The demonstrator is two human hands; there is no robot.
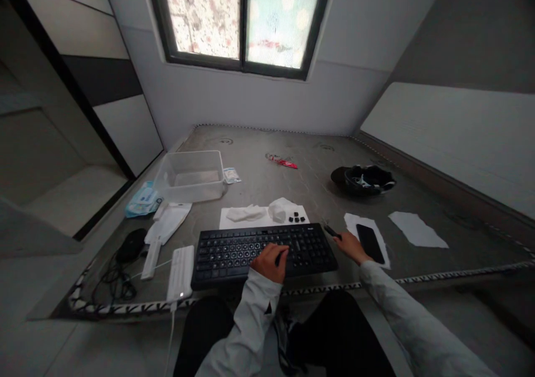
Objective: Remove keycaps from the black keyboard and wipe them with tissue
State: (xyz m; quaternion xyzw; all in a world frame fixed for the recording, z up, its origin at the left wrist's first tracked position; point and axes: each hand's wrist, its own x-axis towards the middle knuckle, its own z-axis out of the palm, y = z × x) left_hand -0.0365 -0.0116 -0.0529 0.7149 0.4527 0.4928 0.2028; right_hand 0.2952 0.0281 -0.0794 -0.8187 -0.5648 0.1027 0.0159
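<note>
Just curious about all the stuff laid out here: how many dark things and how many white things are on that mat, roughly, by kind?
Keyboard: 1
Loose black keycaps: 4, as far as shows
Phone: 1
Mouse: 1
Black helmet: 1
Clear tub: 1
White paper sheets: 3
Total: 12

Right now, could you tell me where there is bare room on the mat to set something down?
Bare mat lies between the clear tub and black helmet, and right of the torn paper. It is crowded around the keyboard, by both hands and the phone.
</note>
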